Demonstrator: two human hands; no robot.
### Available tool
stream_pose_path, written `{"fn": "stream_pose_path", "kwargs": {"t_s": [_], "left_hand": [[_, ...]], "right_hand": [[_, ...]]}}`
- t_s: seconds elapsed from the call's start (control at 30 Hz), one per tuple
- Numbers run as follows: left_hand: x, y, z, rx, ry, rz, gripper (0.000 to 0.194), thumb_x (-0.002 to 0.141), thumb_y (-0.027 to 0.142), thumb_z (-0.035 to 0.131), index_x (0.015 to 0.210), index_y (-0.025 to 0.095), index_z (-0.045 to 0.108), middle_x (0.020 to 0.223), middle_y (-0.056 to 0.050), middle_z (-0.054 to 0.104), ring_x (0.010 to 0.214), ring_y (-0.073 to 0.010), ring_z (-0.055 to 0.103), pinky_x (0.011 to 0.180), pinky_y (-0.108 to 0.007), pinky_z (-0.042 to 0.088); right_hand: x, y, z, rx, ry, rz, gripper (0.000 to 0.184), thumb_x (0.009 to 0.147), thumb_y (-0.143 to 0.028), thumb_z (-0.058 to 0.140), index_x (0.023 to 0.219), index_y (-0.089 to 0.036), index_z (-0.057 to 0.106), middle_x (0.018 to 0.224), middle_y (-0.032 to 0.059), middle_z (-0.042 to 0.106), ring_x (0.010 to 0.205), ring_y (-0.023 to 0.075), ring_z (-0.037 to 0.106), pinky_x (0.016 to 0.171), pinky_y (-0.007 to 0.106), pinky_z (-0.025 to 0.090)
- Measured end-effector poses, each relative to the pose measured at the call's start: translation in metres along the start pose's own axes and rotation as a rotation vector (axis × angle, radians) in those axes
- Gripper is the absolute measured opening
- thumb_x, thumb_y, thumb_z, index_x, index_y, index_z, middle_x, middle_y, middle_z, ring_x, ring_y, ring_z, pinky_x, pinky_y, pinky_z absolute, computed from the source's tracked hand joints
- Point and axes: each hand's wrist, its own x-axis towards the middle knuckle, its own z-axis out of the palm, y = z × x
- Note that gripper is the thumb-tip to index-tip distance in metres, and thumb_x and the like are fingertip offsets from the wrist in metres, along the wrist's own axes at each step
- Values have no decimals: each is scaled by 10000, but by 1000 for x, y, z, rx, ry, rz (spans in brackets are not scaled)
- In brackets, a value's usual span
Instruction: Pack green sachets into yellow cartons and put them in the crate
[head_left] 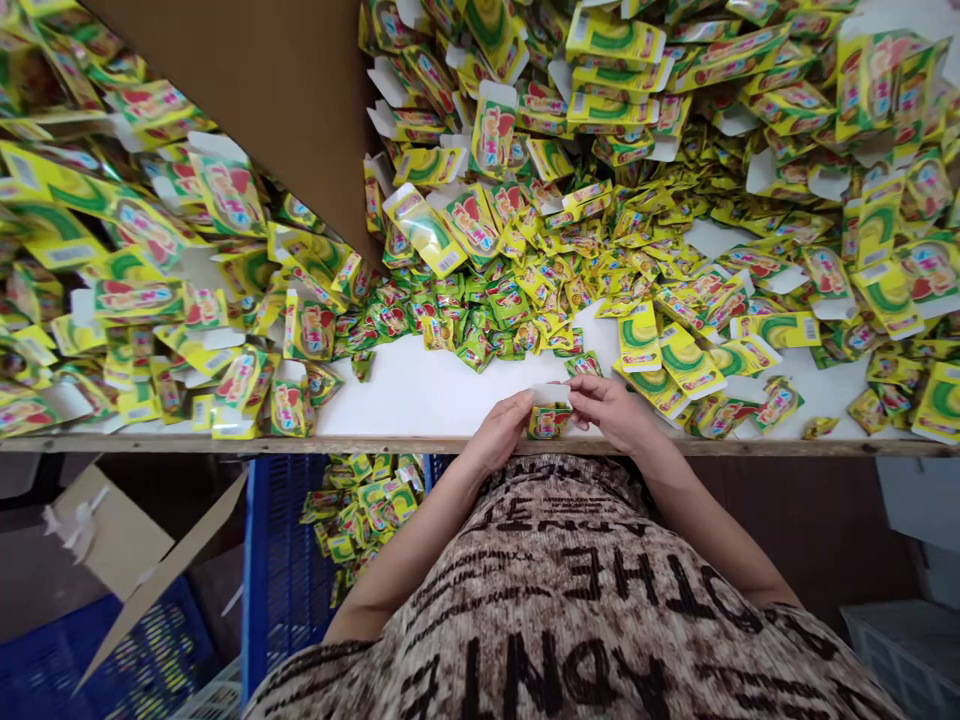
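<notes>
The small box (550,420) is at the near edge of the white bench (405,405), just below the middle of the frame. The left hand (504,428) pinches its left side, and the right hand (609,408) has its thumb and fingers bent close together at the right side and top. One hand on each side seems a good way to hold such a light box, so it does not tip or slide. Its white flap points away from the person's body, where the fingertips can get to it. The box is right in front of the person's belly, so both arms can bend in an easy way.

Past the hands, green packets (476,348) and yellow packets (559,288) lie in a loose pile in the middle of the frame. They are near, so a short reach would be enough. A big heap of boxes (146,300) fills the left side, and a brown board (277,110) at the upper left stands between it and the other heap (615,80), maybe like a little wall. A few flat yellow boxes (679,362) lie near the right hand. Under the bench, at the lower left, a blue crate (274,570) is beside more packs (367,500).
</notes>
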Motion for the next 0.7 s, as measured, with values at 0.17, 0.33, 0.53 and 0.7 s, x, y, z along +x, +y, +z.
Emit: {"fn": "stream_pose_path", "kwargs": {"t_s": [0.17,0.33,0.53,0.7], "left_hand": [[-1,12,1,-9,4,-5,376,750,231,735,1124,198,720,1204,-65,697,1143,-219,611,1038,-331,420],[6,8,3,-14,147,74,403,677,189,767,1076,198,706,1112,-50,717,1053,-189,644,990,-317,458],[16,-1,-7,319,363,285,292,758,361,747,1005,204,757,1053,-62,752,1000,-211,677,971,-374,503],[21,-3,-7,377,358,301,275,794,392,712,993,211,774,1042,-61,760,1000,-215,681,967,-372,511]], "right_hand": [[-3,-9,12,-248,-26,-155,213,771,-257,620,967,-199,679,884,24,663,572,97,533,523,241,467],[14,-7,23,-515,165,-297,247,689,-137,564,854,-198,737,775,23,653,660,143,546,568,259,459],[29,2,16,-235,163,-219,259,784,-398,667,952,-242,787,910,61,696,702,173,603,463,265,499],[30,5,7,-129,212,-103,264,706,-462,771,796,-215,786,767,34,721,507,127,570,456,276,511]]}}
